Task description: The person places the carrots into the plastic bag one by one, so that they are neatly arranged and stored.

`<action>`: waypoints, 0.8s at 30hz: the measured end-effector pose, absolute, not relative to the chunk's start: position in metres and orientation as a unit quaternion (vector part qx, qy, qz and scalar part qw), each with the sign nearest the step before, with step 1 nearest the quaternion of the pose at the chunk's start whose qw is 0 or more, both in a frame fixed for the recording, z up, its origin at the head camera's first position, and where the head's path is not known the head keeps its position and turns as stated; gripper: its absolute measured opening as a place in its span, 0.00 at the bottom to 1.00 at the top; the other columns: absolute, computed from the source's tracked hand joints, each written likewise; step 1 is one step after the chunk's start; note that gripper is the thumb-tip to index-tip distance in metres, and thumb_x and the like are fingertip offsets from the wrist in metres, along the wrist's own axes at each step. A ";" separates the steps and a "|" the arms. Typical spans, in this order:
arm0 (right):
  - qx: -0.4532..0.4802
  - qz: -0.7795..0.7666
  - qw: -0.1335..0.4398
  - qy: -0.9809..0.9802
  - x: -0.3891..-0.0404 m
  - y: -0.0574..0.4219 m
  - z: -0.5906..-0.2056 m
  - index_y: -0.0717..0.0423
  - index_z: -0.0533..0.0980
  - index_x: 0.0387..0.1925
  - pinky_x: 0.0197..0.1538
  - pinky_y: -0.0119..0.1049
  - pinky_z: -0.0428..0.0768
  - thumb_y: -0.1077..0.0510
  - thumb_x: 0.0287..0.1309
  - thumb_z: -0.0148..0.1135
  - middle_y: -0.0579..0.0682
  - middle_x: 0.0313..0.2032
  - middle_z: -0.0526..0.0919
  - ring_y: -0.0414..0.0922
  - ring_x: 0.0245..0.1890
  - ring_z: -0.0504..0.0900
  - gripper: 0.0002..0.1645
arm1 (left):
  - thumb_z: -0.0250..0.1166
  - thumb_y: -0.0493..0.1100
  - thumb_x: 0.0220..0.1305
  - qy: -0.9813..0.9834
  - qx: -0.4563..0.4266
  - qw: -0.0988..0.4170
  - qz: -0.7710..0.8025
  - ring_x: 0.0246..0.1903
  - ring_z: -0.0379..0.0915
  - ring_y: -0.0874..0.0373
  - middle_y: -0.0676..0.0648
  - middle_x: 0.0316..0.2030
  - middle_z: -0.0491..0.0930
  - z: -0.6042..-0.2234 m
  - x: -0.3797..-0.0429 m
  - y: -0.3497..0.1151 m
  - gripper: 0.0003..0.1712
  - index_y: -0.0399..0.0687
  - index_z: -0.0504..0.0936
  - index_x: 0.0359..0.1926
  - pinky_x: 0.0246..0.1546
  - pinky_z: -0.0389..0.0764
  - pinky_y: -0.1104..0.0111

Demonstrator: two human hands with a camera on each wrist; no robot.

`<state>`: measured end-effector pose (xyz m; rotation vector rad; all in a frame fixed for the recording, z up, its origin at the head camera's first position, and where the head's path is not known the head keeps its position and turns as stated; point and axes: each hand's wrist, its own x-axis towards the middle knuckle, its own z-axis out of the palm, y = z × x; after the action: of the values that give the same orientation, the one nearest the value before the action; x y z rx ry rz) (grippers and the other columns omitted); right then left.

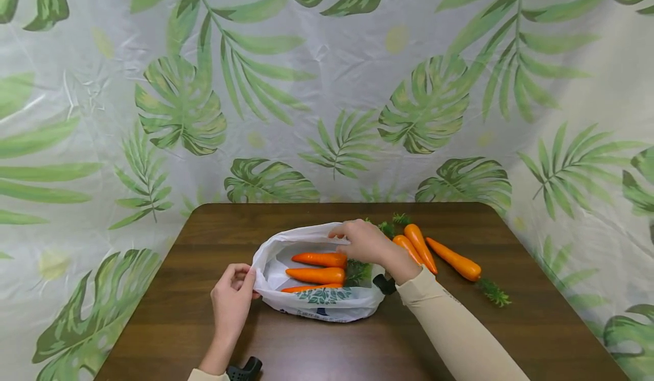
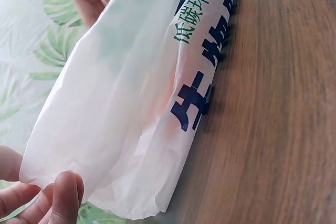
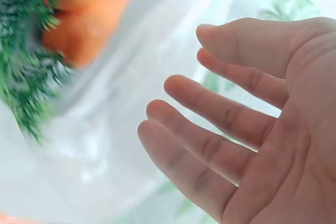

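A white plastic bag [image 1: 327, 307] with green and dark blue print lies on the table, its mouth spread wide. Three carrots [image 1: 315, 276] with green tops [image 1: 357, 272] lie inside it, side by side, tips to the left. My left hand [image 1: 234, 294] pinches the bag's left rim between thumb and fingers; the left wrist view shows the thin plastic [image 2: 79, 145] in that grip. Over the bag's far right rim hovers my right hand [image 1: 364, 242]. In the right wrist view the right hand's fingers [image 3: 205, 145] are spread and hold nothing.
Right of the bag lie two carrots close together, one of them an orange carrot [image 1: 420, 247], partly behind my right wrist. Another carrot [image 1: 455, 259] lies farther right, its top toward the near right. The brown wooden table [image 1: 214, 227] ends at a leaf-patterned curtain [image 1: 327, 86].
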<state>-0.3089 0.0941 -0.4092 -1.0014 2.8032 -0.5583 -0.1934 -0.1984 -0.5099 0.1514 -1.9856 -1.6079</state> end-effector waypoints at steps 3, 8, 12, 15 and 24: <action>-0.318 -0.193 0.035 0.928 -0.306 0.105 -0.400 0.50 0.80 0.59 0.49 0.47 0.83 0.56 0.65 0.66 0.52 0.53 0.84 0.52 0.51 0.82 0.21 | 0.70 0.34 0.64 -0.740 0.058 0.285 -0.606 0.18 0.79 0.56 0.42 0.28 0.80 -0.510 -0.194 -0.199 0.04 0.42 0.82 0.37 0.17 0.85 0.64; -0.298 -0.201 0.004 0.933 -0.300 0.122 -0.391 0.47 0.81 0.58 0.49 0.47 0.84 0.55 0.64 0.68 0.49 0.54 0.83 0.49 0.51 0.82 0.21 | 0.69 0.34 0.65 -0.731 0.066 0.276 -0.621 0.18 0.79 0.56 0.39 0.28 0.80 -0.509 -0.194 -0.199 0.04 0.39 0.82 0.38 0.18 0.85 0.65; -0.289 -0.206 -0.016 0.935 -0.293 0.132 -0.384 0.47 0.80 0.58 0.47 0.46 0.83 0.55 0.63 0.69 0.48 0.54 0.83 0.47 0.48 0.81 0.22 | 0.69 0.35 0.65 -0.727 0.077 0.266 -0.629 0.19 0.80 0.55 0.37 0.29 0.80 -0.510 -0.194 -0.200 0.05 0.38 0.82 0.38 0.19 0.86 0.64; -0.283 -0.212 -0.029 0.935 -0.287 0.141 -0.381 0.45 0.80 0.58 0.44 0.43 0.82 0.55 0.63 0.69 0.47 0.53 0.83 0.44 0.44 0.80 0.22 | 0.69 0.36 0.65 -0.726 0.084 0.259 -0.632 0.19 0.80 0.53 0.37 0.30 0.80 -0.511 -0.194 -0.200 0.05 0.39 0.82 0.38 0.20 0.86 0.64; -0.244 -0.253 -0.058 0.935 -0.275 0.176 -0.379 0.42 0.79 0.60 0.49 0.49 0.83 0.55 0.62 0.70 0.42 0.54 0.83 0.46 0.48 0.81 0.24 | 0.69 0.37 0.66 -0.729 0.081 0.254 -0.631 0.18 0.80 0.53 0.36 0.31 0.81 -0.511 -0.193 -0.198 0.06 0.39 0.82 0.39 0.19 0.86 0.64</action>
<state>-0.2753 0.1759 -0.3791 -0.7952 3.0504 -0.8246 -0.1933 -0.1982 -0.5109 0.2203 -1.9806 -1.7138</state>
